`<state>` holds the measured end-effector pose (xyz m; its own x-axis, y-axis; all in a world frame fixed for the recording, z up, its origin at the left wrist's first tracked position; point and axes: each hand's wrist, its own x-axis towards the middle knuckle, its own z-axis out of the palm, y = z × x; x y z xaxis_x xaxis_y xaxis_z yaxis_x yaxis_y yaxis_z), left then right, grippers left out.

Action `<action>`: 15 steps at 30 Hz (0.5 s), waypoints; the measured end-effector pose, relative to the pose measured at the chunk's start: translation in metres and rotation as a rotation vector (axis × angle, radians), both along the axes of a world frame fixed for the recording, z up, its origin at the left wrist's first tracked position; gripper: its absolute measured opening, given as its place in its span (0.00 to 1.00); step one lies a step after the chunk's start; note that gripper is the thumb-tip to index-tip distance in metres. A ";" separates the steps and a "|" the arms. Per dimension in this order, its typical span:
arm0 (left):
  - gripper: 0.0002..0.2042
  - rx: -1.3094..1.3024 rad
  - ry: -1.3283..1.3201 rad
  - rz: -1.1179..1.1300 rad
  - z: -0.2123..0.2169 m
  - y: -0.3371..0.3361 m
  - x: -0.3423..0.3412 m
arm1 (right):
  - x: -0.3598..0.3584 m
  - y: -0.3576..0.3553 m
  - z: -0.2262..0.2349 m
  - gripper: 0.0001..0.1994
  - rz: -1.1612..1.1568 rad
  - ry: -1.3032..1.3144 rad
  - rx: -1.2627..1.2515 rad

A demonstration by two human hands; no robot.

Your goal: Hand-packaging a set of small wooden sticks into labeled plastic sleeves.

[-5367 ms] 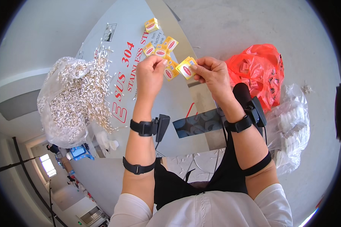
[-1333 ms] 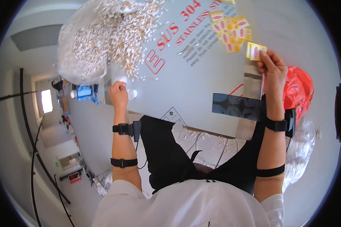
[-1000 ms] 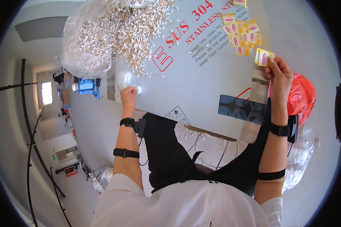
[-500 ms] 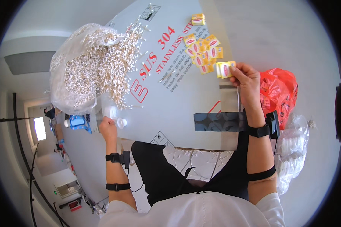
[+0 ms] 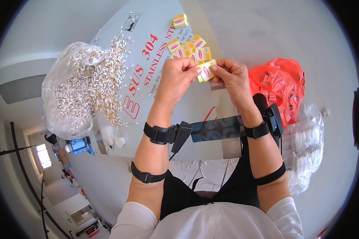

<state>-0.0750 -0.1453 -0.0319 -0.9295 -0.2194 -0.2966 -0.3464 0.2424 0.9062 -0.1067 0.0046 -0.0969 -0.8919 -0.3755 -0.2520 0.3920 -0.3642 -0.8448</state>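
Yellow cards (image 5: 207,71), long axis crosswise, right end farther out

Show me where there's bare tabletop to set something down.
Widest: tabletop between the forearms, from left hand and right hand down to the dark strip. A narrower patch, with stray swabs, lies between the spilled swabs and left forearm. Crowded: just beyond the hands, with small yellow packets, and at left, with the swab bag.

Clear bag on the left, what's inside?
Cotton swabs fill the clear bag and spill out on its right onto the grey surface. Only outer swabs show; anything deeper is covered by them.
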 end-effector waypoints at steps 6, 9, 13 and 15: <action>0.05 0.014 0.004 0.069 -0.013 0.001 -0.011 | -0.007 0.009 -0.008 0.06 -0.044 -0.022 0.046; 0.05 0.028 -0.054 0.097 -0.021 -0.004 -0.016 | -0.009 0.008 -0.010 0.06 -0.118 -0.041 0.035; 0.07 -0.215 -0.114 0.066 -0.031 -0.003 -0.024 | -0.013 0.008 -0.016 0.06 -0.190 -0.054 0.009; 0.07 -0.474 -0.074 -0.023 -0.034 -0.003 -0.021 | -0.013 0.008 -0.015 0.06 -0.186 -0.053 0.005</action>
<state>-0.0964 -0.1480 -0.0661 -0.9157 -0.3261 -0.2348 -0.3958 0.6311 0.6671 -0.1198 0.0127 -0.1119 -0.9311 -0.2045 -0.3021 0.3627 -0.4305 -0.8265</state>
